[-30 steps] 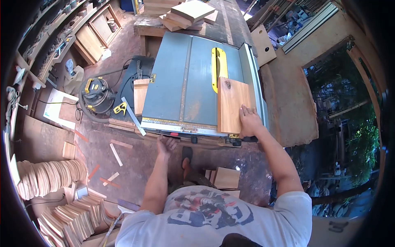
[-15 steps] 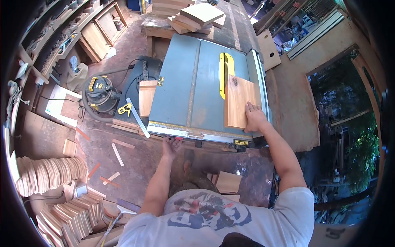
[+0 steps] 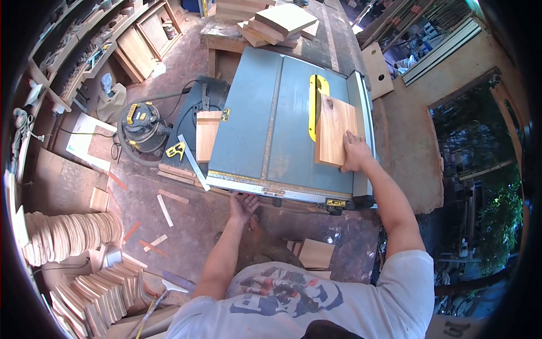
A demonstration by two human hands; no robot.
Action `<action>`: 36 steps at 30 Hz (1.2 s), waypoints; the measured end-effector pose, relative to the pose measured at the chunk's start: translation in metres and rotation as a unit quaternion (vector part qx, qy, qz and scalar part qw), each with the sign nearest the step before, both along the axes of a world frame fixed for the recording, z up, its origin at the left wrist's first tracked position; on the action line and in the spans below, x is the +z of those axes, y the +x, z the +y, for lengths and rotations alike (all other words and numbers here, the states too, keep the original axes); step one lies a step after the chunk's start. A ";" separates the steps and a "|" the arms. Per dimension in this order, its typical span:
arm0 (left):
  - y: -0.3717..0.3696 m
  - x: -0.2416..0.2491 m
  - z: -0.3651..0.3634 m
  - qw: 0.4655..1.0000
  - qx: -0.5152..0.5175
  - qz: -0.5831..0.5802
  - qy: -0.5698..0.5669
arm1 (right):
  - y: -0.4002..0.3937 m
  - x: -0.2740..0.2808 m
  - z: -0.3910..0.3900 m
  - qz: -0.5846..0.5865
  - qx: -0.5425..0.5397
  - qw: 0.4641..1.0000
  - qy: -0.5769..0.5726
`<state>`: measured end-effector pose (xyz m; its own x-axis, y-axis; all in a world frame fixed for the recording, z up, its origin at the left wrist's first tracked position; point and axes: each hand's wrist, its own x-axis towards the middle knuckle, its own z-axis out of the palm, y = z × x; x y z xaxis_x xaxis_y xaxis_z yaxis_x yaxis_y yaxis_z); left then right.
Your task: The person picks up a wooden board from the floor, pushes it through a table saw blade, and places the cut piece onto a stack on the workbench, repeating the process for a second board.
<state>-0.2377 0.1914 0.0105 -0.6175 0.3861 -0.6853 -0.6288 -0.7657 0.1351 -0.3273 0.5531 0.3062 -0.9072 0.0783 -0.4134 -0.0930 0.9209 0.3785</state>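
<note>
A wooden board (image 3: pixel 334 130) with a dark knot lies flat on the grey table saw (image 3: pixel 245 113), beside the fence (image 3: pixel 362 107). Its far end overlaps the yellow throat plate (image 3: pixel 312 107); the blade cannot be made out. My right hand (image 3: pixel 357 153) grips the board's near right corner, fingers on top and thumb at the near edge. Below the saw's front rail (image 3: pixel 271 191), my left hand (image 3: pixel 243 207) is open with its fingers extended upward. Its fingertips reach under the rail, so whether they touch anything is hidden.
Left of the saw are a wood piece (image 3: pixel 208 135), a combination square (image 3: pixel 192 161) and a shop vacuum (image 3: pixel 141 124). Boards (image 3: pixel 276 25) are stacked on the bench behind. Offcuts (image 3: pixel 165 210) litter the floor, and stacked wooden pieces (image 3: pixel 73 234) stand at lower left.
The board and my right hand have slid slightly forward along the fence. My left hand has moved in under the front rail, and the red part seen there before is now hidden. The view has shifted slightly.
</note>
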 end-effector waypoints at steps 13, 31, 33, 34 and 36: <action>0.000 0.009 0.001 1.000 0.027 -0.006 0.004 | -0.049 -0.001 0.016 0.003 -0.005 1.000 0.004; 0.000 -0.028 0.006 0.995 0.075 -0.017 0.062 | -0.108 -0.006 0.033 0.010 -0.007 1.000 0.023; -0.001 -0.026 0.007 0.995 0.081 -0.018 0.060 | -0.114 -0.006 0.035 0.011 -0.007 1.000 0.023; -0.001 -0.022 0.006 0.995 0.083 -0.019 0.059 | -0.117 -0.005 0.035 0.012 -0.007 1.000 0.024; -0.001 -0.018 0.005 0.995 0.080 -0.003 0.055 | -0.122 -0.005 0.036 0.009 -0.008 1.000 0.024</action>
